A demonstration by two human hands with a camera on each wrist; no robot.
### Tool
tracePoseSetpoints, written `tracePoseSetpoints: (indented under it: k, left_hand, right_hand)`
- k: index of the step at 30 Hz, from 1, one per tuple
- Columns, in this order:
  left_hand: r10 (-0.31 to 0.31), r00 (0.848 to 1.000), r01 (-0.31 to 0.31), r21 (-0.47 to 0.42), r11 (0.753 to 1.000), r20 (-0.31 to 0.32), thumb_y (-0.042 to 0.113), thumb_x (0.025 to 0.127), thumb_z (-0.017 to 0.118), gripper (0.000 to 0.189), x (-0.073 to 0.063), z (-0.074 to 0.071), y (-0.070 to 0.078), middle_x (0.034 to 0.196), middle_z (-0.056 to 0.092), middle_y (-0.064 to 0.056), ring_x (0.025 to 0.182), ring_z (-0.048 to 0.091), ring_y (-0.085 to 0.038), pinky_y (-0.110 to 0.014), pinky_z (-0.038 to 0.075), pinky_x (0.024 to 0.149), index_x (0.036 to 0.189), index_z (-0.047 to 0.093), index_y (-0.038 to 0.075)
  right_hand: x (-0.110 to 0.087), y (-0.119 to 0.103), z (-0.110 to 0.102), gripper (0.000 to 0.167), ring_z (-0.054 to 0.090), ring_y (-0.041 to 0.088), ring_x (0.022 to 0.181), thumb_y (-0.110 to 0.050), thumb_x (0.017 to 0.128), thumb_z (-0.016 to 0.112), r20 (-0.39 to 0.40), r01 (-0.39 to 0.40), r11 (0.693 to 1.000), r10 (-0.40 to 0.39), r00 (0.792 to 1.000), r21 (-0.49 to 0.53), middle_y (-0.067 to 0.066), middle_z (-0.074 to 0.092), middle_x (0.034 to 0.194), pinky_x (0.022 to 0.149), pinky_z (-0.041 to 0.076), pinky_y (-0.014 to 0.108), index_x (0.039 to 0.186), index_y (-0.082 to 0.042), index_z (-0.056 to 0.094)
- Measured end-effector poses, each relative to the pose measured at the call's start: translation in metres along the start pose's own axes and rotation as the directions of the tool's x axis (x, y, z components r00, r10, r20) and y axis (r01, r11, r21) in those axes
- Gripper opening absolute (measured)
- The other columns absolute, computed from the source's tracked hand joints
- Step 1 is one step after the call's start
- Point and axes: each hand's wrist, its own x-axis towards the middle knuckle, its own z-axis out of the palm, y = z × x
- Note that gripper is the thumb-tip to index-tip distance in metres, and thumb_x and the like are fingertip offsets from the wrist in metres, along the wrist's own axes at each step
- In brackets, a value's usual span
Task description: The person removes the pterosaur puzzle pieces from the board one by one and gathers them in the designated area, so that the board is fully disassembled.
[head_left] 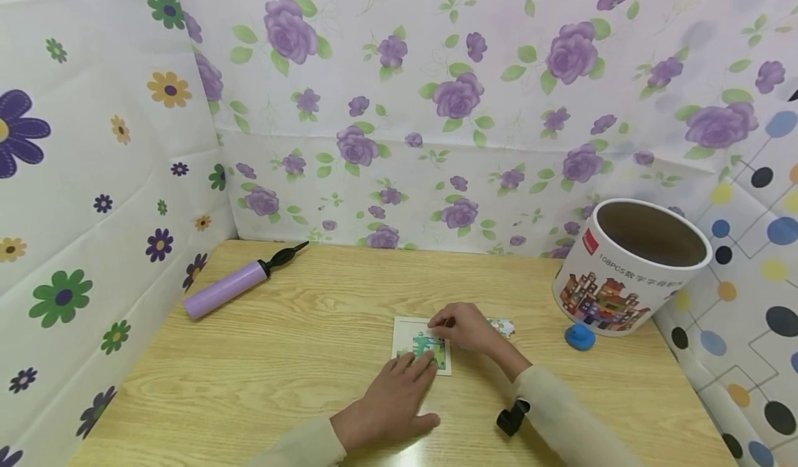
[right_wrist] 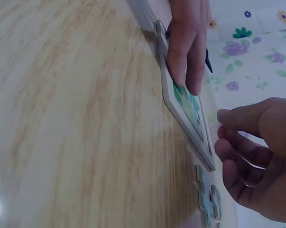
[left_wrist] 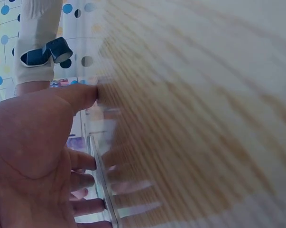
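A small jigsaw puzzle board (head_left: 405, 330) with a pale frame lies on the table, partly filled with green and teal puzzle pieces (head_left: 424, 341). My left hand (head_left: 399, 394) lies with fingers extended, their tips over the board's near edge; the right wrist view shows two fingers (right_wrist: 185, 61) resting on it. Above its right side hovers my right hand (head_left: 464, 327), fingers curled and thumb close to the index fingertip (right_wrist: 223, 133). I cannot tell whether a piece is between them. Loose puzzle pieces (head_left: 502, 326) lie right of the board, partly behind the right hand.
A large white tub (head_left: 580, 266) with printed buildings stands at the back right, with a blue rubber duck (head_left: 580, 337) before it. At the back left lies a purple hand pump (head_left: 227, 289). Patterned cloths hang around the wooden table (head_left: 287, 370). A black wrist camera (head_left: 513, 417) sits on the right sleeve.
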Motion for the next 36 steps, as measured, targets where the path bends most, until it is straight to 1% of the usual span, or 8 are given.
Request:
tracePoseSetpoints:
  k: [6,12,14,20,27,33,36]
  left_hand:
    - [-0.028,1.0,0.028,0.001,1.0,-0.005,0.063,0.098,0.046,0.08,0.003,0.0,0.003,0.167,0.029,-0.006,0.146,0.038,-0.032,-0.05,0.04,0.11,0.158,0.039,0.011]
    - [-0.032,0.999,0.033,0.051,0.998,-0.023,0.064,0.095,0.047,0.081,0.007,0.003,0.003,0.166,0.033,-0.005,0.14,0.042,-0.029,-0.046,0.042,0.1,0.156,0.041,0.011]
    - [-0.034,0.999,0.035,0.059,0.998,-0.027,0.064,0.094,0.048,0.08,0.008,0.003,0.003,0.166,0.033,-0.005,0.139,0.042,-0.029,-0.046,0.043,0.099,0.155,0.042,0.012]
    - [-0.045,0.998,0.047,0.072,0.996,-0.036,0.065,0.093,0.048,0.08,0.01,0.005,0.003,0.165,0.035,-0.003,0.137,0.043,-0.027,-0.046,0.042,0.1,0.153,0.043,0.013]
    - [-0.042,0.999,0.043,0.039,0.998,-0.011,0.066,0.094,0.046,0.08,0.01,0.003,0.001,0.165,0.034,-0.004,0.141,0.04,-0.029,-0.051,0.041,0.105,0.154,0.041,0.013]
    - [-0.04,0.999,0.04,0.026,0.999,-0.014,0.065,0.093,0.047,0.079,0.011,0.002,0.0,0.165,0.035,-0.003,0.14,0.041,-0.028,-0.051,0.041,0.104,0.153,0.041,0.014]
    - [-0.044,0.999,0.044,0.025,0.999,-0.013,0.065,0.093,0.047,0.079,0.011,0.003,0.0,0.164,0.035,-0.002,0.139,0.041,-0.028,-0.051,0.041,0.103,0.153,0.041,0.014]
  right_hand:
    - [0.009,-0.003,0.009,0.01,0.063,0.004,0.082,-0.017,0.096,0.073,0.006,0.008,1.0,-0.008,1.0,-0.03,-0.007,0.075,0.096,0.073,0.053,0.026,0.1,-0.018,0.082]
    - [0.013,-0.003,0.015,0.009,0.061,0.003,0.081,-0.02,0.097,0.072,0.02,0.013,1.0,-0.012,1.0,-0.025,-0.009,0.074,0.096,0.072,0.051,0.026,0.1,-0.019,0.081]
    - [0.014,-0.004,0.016,0.009,0.061,0.003,0.08,-0.02,0.097,0.072,0.025,0.016,0.999,-0.016,1.0,-0.029,-0.008,0.074,0.096,0.072,0.051,0.027,0.101,-0.019,0.08]
    - [0.014,-0.007,0.018,0.008,0.06,0.004,0.078,-0.018,0.095,0.074,0.034,0.016,0.998,-0.014,0.999,-0.059,-0.007,0.074,0.095,0.07,0.051,0.026,0.099,-0.018,0.081]
    - [0.013,-0.012,0.019,0.005,0.06,0.005,0.077,-0.019,0.093,0.076,0.036,-0.01,0.999,0.011,0.999,-0.036,-0.009,0.071,0.089,0.069,0.052,0.028,0.095,-0.017,0.08]
    - [0.012,-0.014,0.02,0.01,0.06,0.006,0.076,-0.023,0.092,0.078,0.017,-0.026,1.0,0.026,1.0,-0.011,-0.01,0.068,0.084,0.071,0.052,0.029,0.094,-0.013,0.078]
    - [0.012,-0.014,0.02,0.007,0.059,0.006,0.076,-0.021,0.091,0.079,0.012,-0.028,1.0,0.028,1.0,0.0,-0.01,0.067,0.084,0.071,0.052,0.029,0.093,-0.015,0.077]
